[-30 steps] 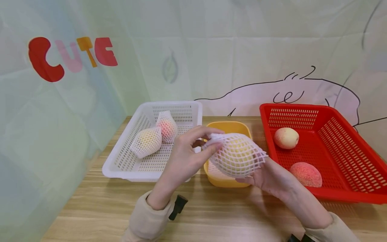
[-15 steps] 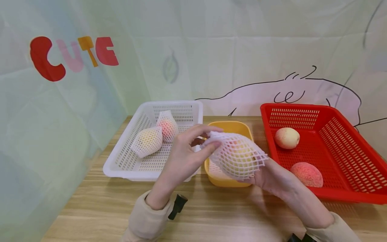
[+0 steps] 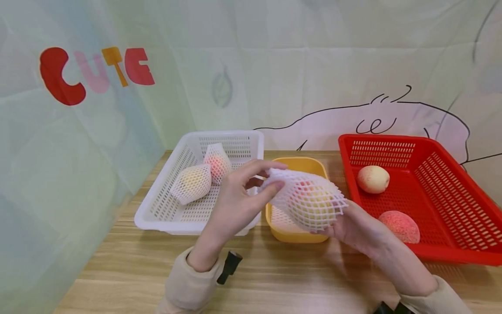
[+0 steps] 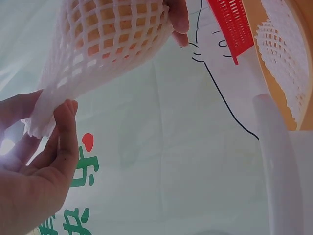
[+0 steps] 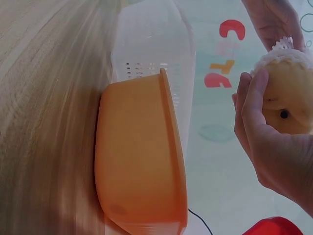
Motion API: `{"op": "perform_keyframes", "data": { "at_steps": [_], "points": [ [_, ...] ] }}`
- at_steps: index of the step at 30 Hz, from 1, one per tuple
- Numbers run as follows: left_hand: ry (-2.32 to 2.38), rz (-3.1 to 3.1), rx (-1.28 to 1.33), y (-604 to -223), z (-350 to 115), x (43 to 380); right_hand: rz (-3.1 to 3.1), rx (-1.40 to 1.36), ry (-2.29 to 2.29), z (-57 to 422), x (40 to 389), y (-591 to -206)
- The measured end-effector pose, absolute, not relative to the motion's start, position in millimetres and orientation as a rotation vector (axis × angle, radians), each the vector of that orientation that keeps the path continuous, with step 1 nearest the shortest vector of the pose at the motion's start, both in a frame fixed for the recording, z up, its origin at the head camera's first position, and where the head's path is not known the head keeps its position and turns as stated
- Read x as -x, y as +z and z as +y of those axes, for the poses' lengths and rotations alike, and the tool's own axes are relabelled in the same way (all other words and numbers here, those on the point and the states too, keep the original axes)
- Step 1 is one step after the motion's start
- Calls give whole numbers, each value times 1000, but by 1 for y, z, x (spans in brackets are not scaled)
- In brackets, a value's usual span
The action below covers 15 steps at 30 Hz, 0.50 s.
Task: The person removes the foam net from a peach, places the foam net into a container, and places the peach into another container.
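Observation:
Over the yellow tub, my left hand (image 3: 235, 200) pinches the gathered end of a white foam fruit net (image 3: 283, 185) between thumb and fingers. Inside the net is a yellow, red-patched peach-like fruit (image 3: 315, 203). My right hand (image 3: 349, 229) holds the fruit from the right and below, partly hidden behind the net. In the left wrist view the net (image 4: 54, 83) stretches from the fruit to the left fingertips. The right wrist view shows the fruit's bare yellow end (image 5: 288, 93), with a small dark hole, in the curled right fingers.
A yellow tub (image 3: 298, 237) with foam nets stands below the hands. The white basket (image 3: 157, 220) on the left holds two netted fruits (image 3: 192, 183). In the red basket (image 3: 443, 205) on the right lie a pale fruit (image 3: 373, 179) and a pink fruit (image 3: 401, 226).
My left hand has drawn the net's end slightly left, and the net stretches longer on that side. The fruit has turned, so its red patch now shows through the mesh.

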<state>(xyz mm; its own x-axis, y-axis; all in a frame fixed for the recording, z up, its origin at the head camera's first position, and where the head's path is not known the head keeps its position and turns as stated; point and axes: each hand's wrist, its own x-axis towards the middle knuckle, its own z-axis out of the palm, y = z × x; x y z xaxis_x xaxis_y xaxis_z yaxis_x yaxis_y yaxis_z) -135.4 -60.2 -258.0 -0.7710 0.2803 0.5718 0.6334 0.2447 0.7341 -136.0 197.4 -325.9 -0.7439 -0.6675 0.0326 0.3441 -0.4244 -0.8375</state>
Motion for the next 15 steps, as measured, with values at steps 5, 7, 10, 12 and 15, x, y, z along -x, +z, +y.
{"op": "perform_keyframes", "data": {
  "at_steps": [5,7,10,12,15],
  "points": [
    [-1550,-2193,845,-258,-61,135,1231,454,-2179,202,138,-325],
    [-1551,-2185,847,-257,-61,136,1256,444,-2183,203,138,-325],
    [-1554,-2179,830,-256,-62,136,1288,454,-2185,203,139,-324],
    [-1561,-2178,816,-256,-62,136,1303,458,-2185,203,139,-323],
    [-1572,-2181,801,-256,-63,137,1315,493,-2182,203,139,-321]
  ]
}}
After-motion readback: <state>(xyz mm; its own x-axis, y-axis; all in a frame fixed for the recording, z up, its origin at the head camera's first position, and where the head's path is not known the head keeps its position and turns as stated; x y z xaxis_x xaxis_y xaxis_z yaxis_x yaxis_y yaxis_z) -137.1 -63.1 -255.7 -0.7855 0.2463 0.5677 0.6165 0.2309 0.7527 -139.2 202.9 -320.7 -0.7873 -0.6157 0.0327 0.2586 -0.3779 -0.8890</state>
